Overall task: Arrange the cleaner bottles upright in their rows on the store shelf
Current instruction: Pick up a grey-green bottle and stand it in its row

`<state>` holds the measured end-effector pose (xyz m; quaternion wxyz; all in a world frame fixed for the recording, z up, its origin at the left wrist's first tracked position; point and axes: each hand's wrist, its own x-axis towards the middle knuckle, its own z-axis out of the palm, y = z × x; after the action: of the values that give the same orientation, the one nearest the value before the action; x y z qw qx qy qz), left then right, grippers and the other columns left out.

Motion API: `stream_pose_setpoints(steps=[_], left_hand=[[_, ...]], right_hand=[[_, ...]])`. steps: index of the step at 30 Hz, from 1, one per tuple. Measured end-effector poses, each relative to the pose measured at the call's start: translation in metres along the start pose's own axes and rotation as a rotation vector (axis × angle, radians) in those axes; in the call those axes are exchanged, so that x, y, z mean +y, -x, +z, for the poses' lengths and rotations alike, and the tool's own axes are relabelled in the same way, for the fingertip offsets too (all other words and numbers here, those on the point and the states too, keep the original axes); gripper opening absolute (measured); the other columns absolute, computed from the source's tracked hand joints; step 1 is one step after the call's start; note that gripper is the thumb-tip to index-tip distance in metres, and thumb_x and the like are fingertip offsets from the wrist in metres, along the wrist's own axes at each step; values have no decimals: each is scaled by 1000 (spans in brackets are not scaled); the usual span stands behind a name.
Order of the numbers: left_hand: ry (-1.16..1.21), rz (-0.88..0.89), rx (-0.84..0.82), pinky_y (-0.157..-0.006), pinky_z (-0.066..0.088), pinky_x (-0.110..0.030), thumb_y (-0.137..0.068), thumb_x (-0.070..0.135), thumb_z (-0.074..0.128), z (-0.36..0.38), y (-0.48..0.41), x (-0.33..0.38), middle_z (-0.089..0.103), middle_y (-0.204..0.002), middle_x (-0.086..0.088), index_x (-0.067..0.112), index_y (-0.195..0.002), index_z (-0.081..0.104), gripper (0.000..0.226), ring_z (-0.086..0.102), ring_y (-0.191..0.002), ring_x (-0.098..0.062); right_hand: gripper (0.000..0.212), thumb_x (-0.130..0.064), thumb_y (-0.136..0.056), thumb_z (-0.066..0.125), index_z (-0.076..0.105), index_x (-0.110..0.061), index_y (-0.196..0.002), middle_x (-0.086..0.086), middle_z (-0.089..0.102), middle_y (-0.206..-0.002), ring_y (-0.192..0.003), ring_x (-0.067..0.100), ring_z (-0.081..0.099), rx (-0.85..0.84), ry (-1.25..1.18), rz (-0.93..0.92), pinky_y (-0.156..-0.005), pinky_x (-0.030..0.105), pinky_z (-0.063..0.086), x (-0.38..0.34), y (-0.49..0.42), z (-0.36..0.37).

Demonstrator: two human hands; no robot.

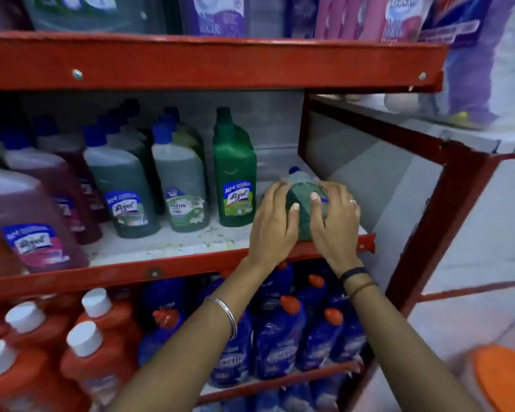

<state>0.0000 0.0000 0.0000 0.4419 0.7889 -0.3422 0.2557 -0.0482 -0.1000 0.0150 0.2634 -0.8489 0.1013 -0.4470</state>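
Observation:
A green cleaner bottle with a blue cap (pixel 302 200) lies tipped back on the middle shelf (pixel 167 242), at its right end, cap pointing to the rear. My left hand (pixel 275 224) clasps its left side and my right hand (pixel 336 221) its right side. To the left stands an upright opaque green bottle (pixel 235 176). Further left, rows of clear green-liquid bottles with blue caps (pixel 180 179) and pink-liquid bottles (pixel 30 215) stand upright, some leaning.
The red shelf frame's front lip (pixel 161 272) runs below my hands; the upper shelf beam (pixel 208 63) is close overhead. A glass side panel (pixel 369 179) closes the right end. Below are orange bottles with white caps (pixel 98 331) and blue bottles (pixel 280 337).

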Motion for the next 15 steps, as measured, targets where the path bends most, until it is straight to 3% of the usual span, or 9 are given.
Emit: stream_pose_setpoints(steps=[3, 6, 11, 13, 15], left_hand=[[-40, -204, -88, -105, 37, -47, -93, 31, 34, 25, -7, 2, 41, -138, -23, 4, -135, 32, 50, 42, -125, -37], [-1, -435, -167, -99, 40, -48, -93, 37, 28, 38, -15, 8, 53, -130, -24, 5, -134, 33, 52, 49, -118, -40], [165, -691, -121, -91, 47, -45, -91, 28, 40, 38, -37, 14, 61, -114, -21, 4, -114, 48, 34, 57, -105, -37], [271, -792, -81, -89, 50, -45, -88, 26, 44, 33, -45, 17, 62, -113, -19, 6, -107, 51, 28, 59, -101, -36], [464, -881, -23, -83, 55, -46, -86, 21, 48, 27, -55, 19, 64, -105, -18, 14, -86, 51, 7, 62, -94, -34]], right_hand=[[35, -26, -89, 41, 55, -6, -115, 17, 56, -118, -108, 33, 53, -108, 96, 103, -94, 38, 36, 19, -11, 6], [37, -24, -91, 43, 52, -2, -119, 23, 53, -122, -112, 38, 51, -277, 44, 258, -93, 41, 40, 30, -24, 10], [35, -28, -89, 47, 59, 2, -103, 18, 62, -101, -99, 36, 60, -489, -11, 434, -72, 31, 41, 32, -62, 9], [37, -34, -87, 51, 61, -4, -105, 16, 66, -105, -98, 33, 62, -568, -84, 518, -78, 34, 50, 30, -73, 12], [38, -41, -84, 53, 60, -9, -104, 15, 68, -109, -96, 30, 65, -589, -197, 593, -86, 39, 55, 26, -78, 15]])
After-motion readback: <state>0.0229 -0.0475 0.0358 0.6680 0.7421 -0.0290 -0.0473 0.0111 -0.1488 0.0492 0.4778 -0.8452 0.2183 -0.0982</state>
